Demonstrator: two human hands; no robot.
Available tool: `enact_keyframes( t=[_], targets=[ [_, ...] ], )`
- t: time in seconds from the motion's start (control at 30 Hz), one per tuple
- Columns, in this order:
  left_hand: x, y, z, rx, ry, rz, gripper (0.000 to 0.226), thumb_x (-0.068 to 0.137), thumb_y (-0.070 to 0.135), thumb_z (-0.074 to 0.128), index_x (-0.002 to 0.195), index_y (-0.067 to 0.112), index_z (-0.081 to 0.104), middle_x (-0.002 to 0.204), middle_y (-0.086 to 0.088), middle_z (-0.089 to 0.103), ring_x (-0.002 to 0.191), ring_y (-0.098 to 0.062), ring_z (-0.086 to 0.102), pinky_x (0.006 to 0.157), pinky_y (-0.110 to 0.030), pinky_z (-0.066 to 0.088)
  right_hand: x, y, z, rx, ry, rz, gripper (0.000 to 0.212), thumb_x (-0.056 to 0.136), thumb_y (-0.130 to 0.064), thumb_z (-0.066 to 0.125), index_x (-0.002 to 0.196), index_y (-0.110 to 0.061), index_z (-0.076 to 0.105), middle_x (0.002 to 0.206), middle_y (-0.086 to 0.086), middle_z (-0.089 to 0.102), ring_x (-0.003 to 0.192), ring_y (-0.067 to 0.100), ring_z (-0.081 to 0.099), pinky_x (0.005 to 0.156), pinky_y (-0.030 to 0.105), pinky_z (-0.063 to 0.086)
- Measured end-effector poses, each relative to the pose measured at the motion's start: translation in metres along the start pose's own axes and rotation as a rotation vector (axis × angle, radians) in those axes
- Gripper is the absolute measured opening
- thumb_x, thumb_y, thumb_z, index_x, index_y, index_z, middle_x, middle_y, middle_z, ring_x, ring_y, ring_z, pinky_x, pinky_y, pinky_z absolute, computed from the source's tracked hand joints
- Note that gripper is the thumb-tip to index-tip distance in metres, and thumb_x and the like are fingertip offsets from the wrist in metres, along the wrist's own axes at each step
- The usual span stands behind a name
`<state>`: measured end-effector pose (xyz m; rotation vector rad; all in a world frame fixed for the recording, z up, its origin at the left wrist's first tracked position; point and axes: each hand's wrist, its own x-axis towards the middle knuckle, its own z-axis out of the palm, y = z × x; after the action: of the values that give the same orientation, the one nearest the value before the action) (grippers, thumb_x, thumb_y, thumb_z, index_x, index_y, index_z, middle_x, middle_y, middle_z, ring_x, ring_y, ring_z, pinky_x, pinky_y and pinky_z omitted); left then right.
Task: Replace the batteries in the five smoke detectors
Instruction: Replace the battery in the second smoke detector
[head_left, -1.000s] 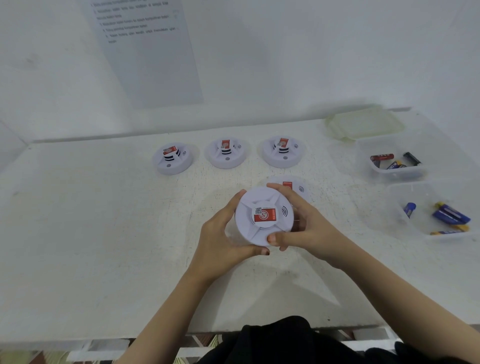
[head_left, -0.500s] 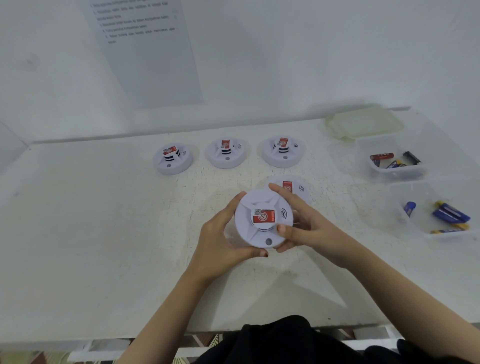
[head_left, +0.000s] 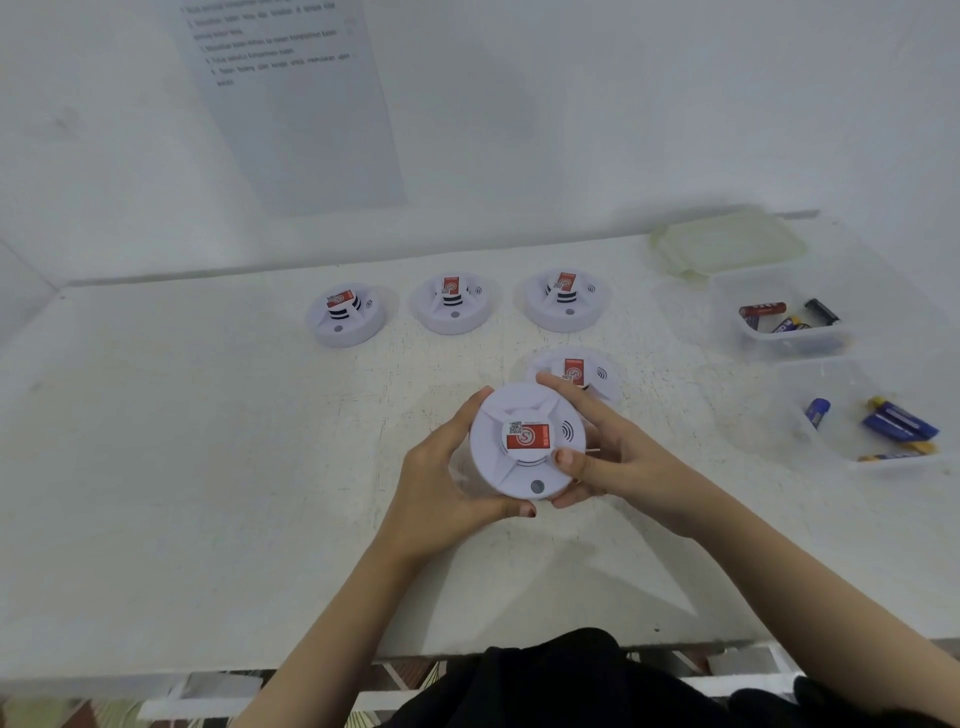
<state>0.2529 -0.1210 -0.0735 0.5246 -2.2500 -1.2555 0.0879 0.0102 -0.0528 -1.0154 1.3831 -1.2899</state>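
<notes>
Squarely over the middle of the counter, both hands grip one white smoke detector: the left hand curls round its left rim, and the right hand clasps its right rim with the thumb on its face. Another detector lies just behind it, a row of three detectors sits farther back, and a far tub and a near tub at right hold loose batteries.

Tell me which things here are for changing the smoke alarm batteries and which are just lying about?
For the job:
held alarm, in left hand and right hand
alarm behind it
left back alarm, middle back alarm, right back alarm
far battery tub, near battery tub

Just lying about:
tub lid
paper on the wall
</notes>
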Motion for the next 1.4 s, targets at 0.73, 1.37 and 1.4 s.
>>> enact_keyframes(
  t=[0.73,1.37,1.4],
  targets=[
    [-0.006,-0.004,-0.002,0.002,0.004,-0.008,0.097,0.055,0.024,0.093,0.14,0.018,0.047,0.13,0.017,0.059,0.123,-0.002,0.053,0.099,-0.016,0.043,-0.002,-0.002,0.006,0.011,-0.016,0.002,0.065,0.083,-0.02,0.06,0.137,-0.041,0.031,0.125,-0.006,0.058,0.108,0.019,0.062,0.076,0.04,0.058],
    [-0.008,-0.005,-0.008,0.029,0.022,-0.003,0.094,0.058,0.025,0.092,0.14,0.018,0.047,0.132,0.013,0.058,0.125,-0.007,0.053,0.104,-0.03,0.046,0.005,0.003,0.012,0.004,-0.02,-0.008,0.066,0.086,-0.017,0.06,0.141,-0.035,0.03,0.126,-0.001,0.056,0.106,0.018,0.062,0.076,0.042,0.058],
    [-0.008,-0.006,-0.008,0.027,0.023,-0.004,0.094,0.058,0.025,0.092,0.14,0.018,0.047,0.133,0.014,0.058,0.125,-0.007,0.053,0.104,-0.03,0.046,0.005,0.003,0.012,0.004,-0.018,-0.008,0.066,0.084,-0.019,0.061,0.141,-0.035,0.03,0.126,-0.002,0.056,0.106,0.018,0.062,0.076,0.042,0.058]
  ],
)
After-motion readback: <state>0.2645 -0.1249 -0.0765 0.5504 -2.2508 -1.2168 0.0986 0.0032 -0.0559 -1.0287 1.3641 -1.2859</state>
